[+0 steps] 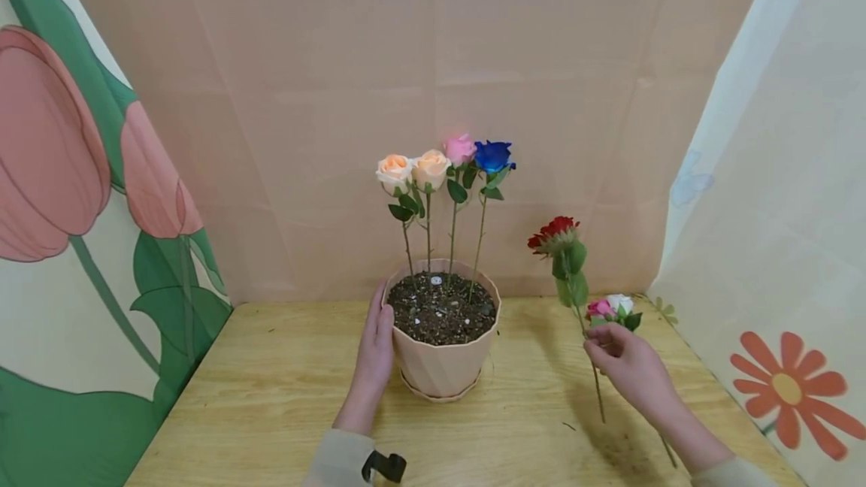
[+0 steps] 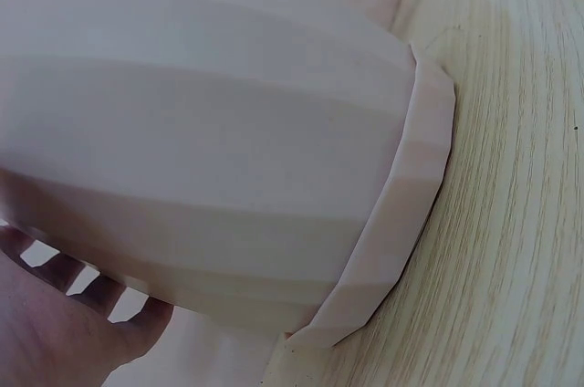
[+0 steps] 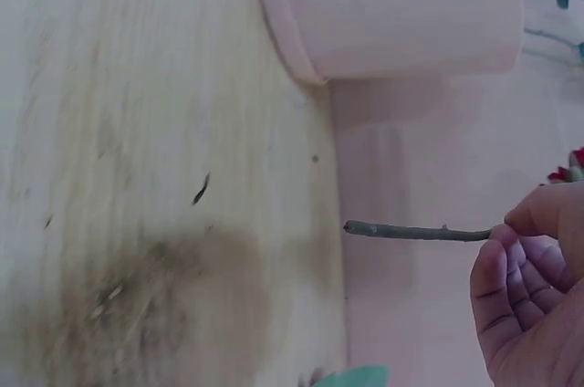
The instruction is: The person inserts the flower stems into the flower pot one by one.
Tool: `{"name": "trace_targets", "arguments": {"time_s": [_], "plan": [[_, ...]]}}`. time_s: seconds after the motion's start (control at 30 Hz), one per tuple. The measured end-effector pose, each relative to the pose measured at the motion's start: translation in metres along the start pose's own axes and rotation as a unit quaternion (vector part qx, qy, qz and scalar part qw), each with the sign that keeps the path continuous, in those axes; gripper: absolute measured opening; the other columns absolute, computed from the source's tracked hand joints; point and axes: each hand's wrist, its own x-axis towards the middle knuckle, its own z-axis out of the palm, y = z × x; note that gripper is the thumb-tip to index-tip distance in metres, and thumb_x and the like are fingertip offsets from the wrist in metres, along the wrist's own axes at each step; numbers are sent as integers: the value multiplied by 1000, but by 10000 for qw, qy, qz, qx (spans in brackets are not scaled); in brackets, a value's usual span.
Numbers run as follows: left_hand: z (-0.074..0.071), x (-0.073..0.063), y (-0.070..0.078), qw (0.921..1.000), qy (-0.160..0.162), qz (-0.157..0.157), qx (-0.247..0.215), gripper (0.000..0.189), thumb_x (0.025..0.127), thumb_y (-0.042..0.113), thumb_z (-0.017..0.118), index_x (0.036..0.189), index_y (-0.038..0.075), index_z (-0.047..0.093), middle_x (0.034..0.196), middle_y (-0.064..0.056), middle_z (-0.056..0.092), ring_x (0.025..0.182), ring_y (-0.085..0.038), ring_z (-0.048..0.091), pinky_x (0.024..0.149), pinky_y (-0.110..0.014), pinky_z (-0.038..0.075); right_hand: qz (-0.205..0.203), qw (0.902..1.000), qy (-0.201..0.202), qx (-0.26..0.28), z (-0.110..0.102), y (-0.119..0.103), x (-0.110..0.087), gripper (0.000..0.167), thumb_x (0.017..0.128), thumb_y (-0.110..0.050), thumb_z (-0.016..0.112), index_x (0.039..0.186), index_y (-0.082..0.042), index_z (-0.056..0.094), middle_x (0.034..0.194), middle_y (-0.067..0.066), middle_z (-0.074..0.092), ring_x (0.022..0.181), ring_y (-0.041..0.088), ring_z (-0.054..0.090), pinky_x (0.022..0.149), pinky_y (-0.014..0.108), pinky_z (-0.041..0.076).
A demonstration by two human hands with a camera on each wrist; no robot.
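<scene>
A ribbed pink flowerpot (image 1: 443,367) full of dark soil (image 1: 446,314) stands on its saucer. My left hand (image 1: 376,337) rests against the pot's left side, fingers extended along it, fingertips at its wall in the left wrist view. My right hand (image 1: 629,367) pinches the stem of a red artificial flower (image 1: 556,235) between thumb and fingers, right of the pot. The bare stem end (image 3: 401,231) sticks out below the grip. Planted upright in the soil are two peach roses (image 1: 431,169), a pink rose (image 1: 460,149) and a blue rose (image 1: 493,156).
Behind my right hand, a deep pink flower (image 1: 599,310) and a white flower (image 1: 619,303) lie on the wooden table (image 1: 284,397). Crumbs of soil (image 3: 146,287) and a small dark scrap (image 3: 202,188) are on the right side. Printed cloths hang on both sides, a plain one behind.
</scene>
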Motion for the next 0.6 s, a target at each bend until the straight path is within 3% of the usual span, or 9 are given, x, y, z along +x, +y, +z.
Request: {"name": "trace_targets", "arguments": {"time_s": [0.23,0.6], "plan": [[0,0,-1,10000,13,21,-1,54,123,39,32,177,32,28,183,-7,23,166,-37,20,133,-64,15,-333,9987,251,286,-2,-26,-1,28,111,-22,71,130,-2,72,111,12,77,91,14,73,70,27,62],[0,0,0,10000,45,8,3,55,123,41,32,177,32,28,182,-5,24,166,-36,21,134,-62,16,-648,9939,559,691,1,-68,2,25,112,-21,70,127,-1,70,100,9,75,78,15,69,64,27,58]]}}
